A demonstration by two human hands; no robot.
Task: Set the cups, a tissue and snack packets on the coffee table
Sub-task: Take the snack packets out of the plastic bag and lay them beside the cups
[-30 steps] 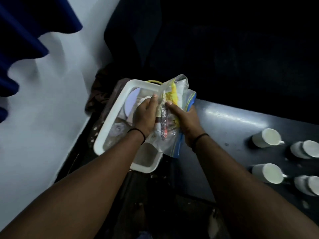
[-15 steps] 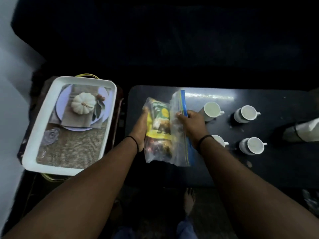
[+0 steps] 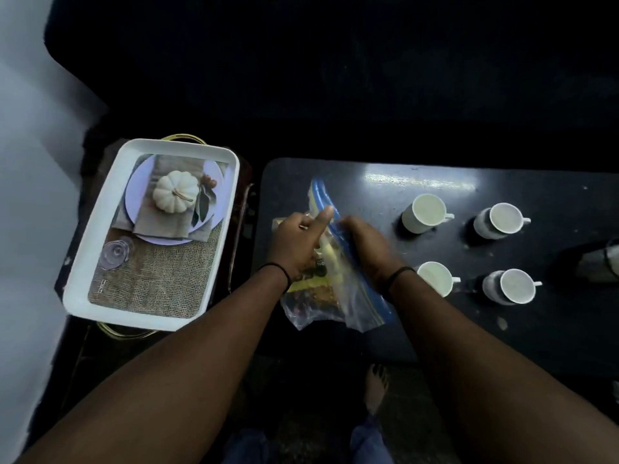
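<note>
At far left a white rectangular plastic tray (image 3: 100, 249) with a printed pumpkin-and-burlap base sits on a side stand, just beside the dark glossy coffee table (image 3: 552, 329). On the table's left end lies a clear zip-top plastic bag of snack packets (image 3: 321, 296) with a blue seal strip. The left hand (image 3: 296, 244) rests on it, index finger extended, other fingers curled. The right hand (image 3: 363, 244) grips the bag's blue edge. Further right stand four white ceramic cups (image 3: 425, 212), in two rows.
</note>
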